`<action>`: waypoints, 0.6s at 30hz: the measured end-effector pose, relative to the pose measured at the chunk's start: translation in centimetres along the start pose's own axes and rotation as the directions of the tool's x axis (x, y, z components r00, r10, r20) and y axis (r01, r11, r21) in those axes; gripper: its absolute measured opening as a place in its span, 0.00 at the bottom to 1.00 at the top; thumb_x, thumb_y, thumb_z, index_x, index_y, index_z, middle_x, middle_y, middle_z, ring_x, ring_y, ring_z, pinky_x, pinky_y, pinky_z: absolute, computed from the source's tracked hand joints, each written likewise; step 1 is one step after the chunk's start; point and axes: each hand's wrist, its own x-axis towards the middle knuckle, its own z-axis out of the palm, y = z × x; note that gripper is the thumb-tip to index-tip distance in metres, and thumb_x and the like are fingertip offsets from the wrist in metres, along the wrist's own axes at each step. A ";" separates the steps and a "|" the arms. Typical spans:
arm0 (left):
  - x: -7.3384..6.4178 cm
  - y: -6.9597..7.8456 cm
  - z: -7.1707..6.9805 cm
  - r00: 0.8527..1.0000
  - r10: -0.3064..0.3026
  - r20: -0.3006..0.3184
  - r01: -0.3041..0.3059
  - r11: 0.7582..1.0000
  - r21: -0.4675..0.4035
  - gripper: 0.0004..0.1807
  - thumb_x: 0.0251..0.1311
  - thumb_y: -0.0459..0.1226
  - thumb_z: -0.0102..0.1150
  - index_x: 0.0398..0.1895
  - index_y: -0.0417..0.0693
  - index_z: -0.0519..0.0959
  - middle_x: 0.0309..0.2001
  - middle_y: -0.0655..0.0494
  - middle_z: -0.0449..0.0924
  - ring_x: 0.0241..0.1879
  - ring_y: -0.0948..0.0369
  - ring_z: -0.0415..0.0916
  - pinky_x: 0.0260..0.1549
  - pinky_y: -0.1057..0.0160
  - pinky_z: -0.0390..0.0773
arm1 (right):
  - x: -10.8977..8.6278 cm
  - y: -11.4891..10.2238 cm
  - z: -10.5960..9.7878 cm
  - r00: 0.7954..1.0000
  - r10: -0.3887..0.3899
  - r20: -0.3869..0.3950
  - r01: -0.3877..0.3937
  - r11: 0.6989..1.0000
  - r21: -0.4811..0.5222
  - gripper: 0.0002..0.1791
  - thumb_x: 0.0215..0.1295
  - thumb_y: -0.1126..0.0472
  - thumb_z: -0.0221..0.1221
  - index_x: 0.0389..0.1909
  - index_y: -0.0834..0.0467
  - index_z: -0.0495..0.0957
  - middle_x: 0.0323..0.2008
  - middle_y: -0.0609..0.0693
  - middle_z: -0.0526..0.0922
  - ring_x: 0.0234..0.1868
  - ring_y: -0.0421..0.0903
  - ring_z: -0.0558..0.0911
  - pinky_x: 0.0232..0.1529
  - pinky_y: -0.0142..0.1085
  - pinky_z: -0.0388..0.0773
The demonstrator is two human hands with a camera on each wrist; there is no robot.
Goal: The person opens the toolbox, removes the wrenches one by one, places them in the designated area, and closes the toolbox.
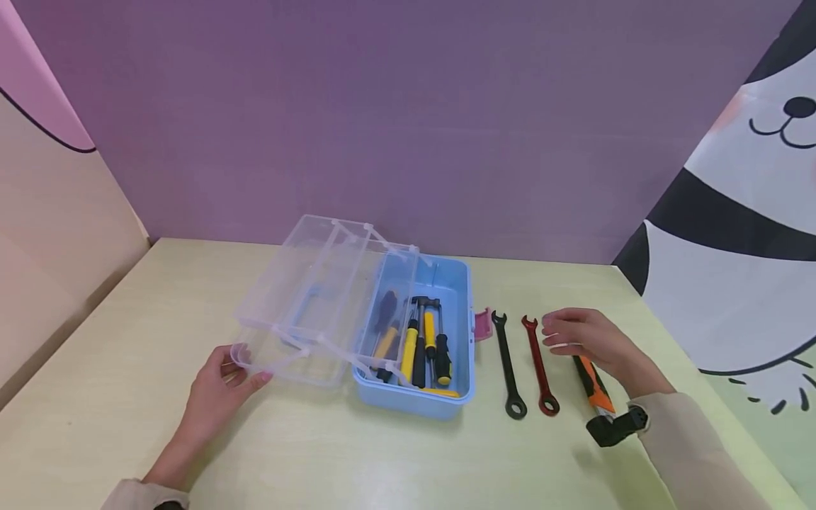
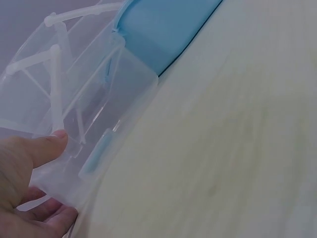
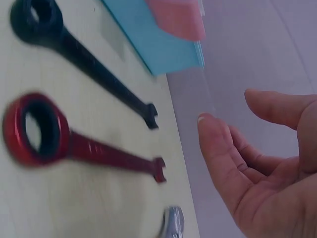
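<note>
A light blue toolbox [image 1: 468, 333] stands open, its clear plastic lid [image 1: 274, 297] folded out to the left. My left hand [image 1: 217, 389] grips the lid's near left corner; in the left wrist view the thumb [image 2: 49, 148] lies on the inner side, with fingers around the outside. My right hand [image 1: 586, 340] hovers in the air, holding nothing, thumb and fingers apart in the right wrist view. Near it lie a red wrench [image 1: 540, 365] and a black wrench [image 1: 508, 365]. Below it shows an orange-and-black handle [image 1: 594, 382], the tool's far end hidden by the hand.
Inside the box are a small hammer [image 1: 421, 301], yellow-and-black screwdrivers [image 1: 443, 361] and other tools, some seen through the lid. A pink latch [image 1: 483, 324] sticks out on the box's right side. Behind the pale table [image 1: 287, 453] rises a purple wall [image 1: 408, 127].
</note>
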 end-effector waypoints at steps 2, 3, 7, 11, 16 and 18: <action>0.0 0.0 -0.1 1.000 0.004 0.000 -0.004 1.000 0.004 0.36 0.59 0.42 0.64 0.62 0.32 0.59 0.58 0.34 0.67 0.60 0.40 0.69 0.59 0.55 0.74 | 0.3 -0.1 0.5 1.000 -0.001 0.009 0.000 1.000 0.014 0.27 0.72 0.60 0.49 0.61 0.77 0.59 0.43 0.47 0.80 0.41 0.37 0.82 0.46 0.32 0.84; 0.0 0.0 -0.1 1.000 0.006 0.002 -0.006 1.000 0.003 0.36 0.59 0.42 0.64 0.62 0.32 0.59 0.58 0.34 0.67 0.60 0.41 0.69 0.59 0.55 0.74 | 0.4 -0.2 0.8 1.000 -0.002 0.013 0.002 1.000 0.023 0.27 0.72 0.60 0.50 0.61 0.77 0.59 0.43 0.47 0.80 0.42 0.38 0.82 0.46 0.33 0.84; 0.1 0.1 -0.2 1.000 0.013 0.008 -0.013 1.000 0.005 0.36 0.58 0.40 0.65 0.62 0.30 0.59 0.57 0.34 0.68 0.59 0.41 0.69 0.58 0.55 0.75 | 0.9 -0.4 1.7 1.000 -0.016 0.017 0.015 0.999 0.042 0.27 0.71 0.60 0.50 0.61 0.77 0.60 0.43 0.46 0.80 0.42 0.37 0.83 0.47 0.32 0.84; 0.1 0.2 -0.3 1.000 0.013 0.014 -0.013 1.000 0.006 0.36 0.58 0.39 0.65 0.62 0.29 0.59 0.56 0.33 0.68 0.59 0.41 0.70 0.58 0.55 0.76 | 1.3 -0.6 2.9 0.999 -0.037 0.036 0.035 0.998 0.059 0.28 0.71 0.61 0.51 0.62 0.77 0.58 0.46 0.52 0.79 0.44 0.39 0.83 0.49 0.32 0.83; 0.1 0.1 -0.4 1.000 0.008 0.015 -0.008 1.000 -0.002 0.36 0.58 0.39 0.65 0.62 0.30 0.59 0.56 0.34 0.68 0.59 0.41 0.70 0.58 0.55 0.76 | 2.0 -0.9 4.3 0.998 -0.031 0.047 0.025 0.994 0.110 0.29 0.72 0.60 0.49 0.65 0.77 0.56 0.52 0.58 0.78 0.50 0.44 0.82 0.52 0.35 0.82; 0.1 0.0 -0.4 1.000 0.002 0.014 -0.002 1.000 -0.006 0.36 0.58 0.39 0.65 0.62 0.30 0.59 0.57 0.34 0.68 0.59 0.41 0.70 0.57 0.55 0.77 | 2.2 -1.0 4.8 0.999 -0.022 0.050 0.015 0.990 0.140 0.30 0.72 0.60 0.49 0.65 0.76 0.55 0.51 0.56 0.79 0.49 0.42 0.82 0.53 0.35 0.82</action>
